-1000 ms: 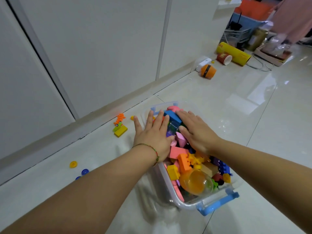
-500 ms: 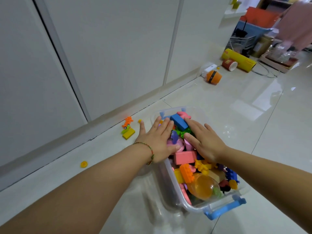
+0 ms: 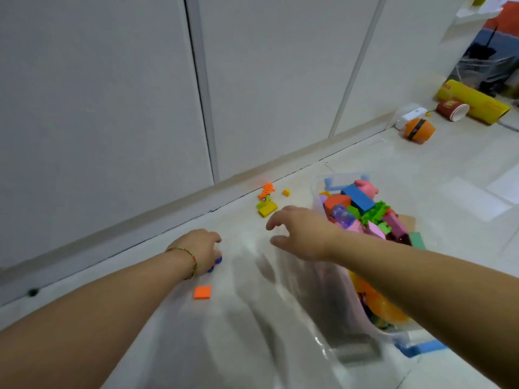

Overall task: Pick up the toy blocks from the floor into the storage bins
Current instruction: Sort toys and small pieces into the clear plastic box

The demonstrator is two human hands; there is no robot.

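A clear storage bin [image 3: 349,348] with blue handles stands on the floor at the right, heaped with coloured blocks. My left hand [image 3: 198,248] is down on the floor left of it, its fingers curled onto small blue round pieces [image 3: 218,260]. My right hand [image 3: 304,237] hovers beside the bin's left wall, fingers spread and holding nothing, just short of a yellow block [image 3: 267,210]. Behind that block lie a green piece [image 3: 261,204], an orange toy [image 3: 266,190] and a tiny yellow piece [image 3: 286,192]. An orange flat tile [image 3: 202,292] lies near my left wrist.
White cabinet doors and a baseboard [image 3: 140,228] run along the floor behind the blocks. At the far right lie an orange cup [image 3: 419,130], a red paper cup [image 3: 453,109], a yellow tube [image 3: 474,101] and a white power strip [image 3: 411,116].
Both hands left the blocks in the bin. My left hand went down-left to the blue pieces on the floor; my right hand crossed over the bin's left wall.
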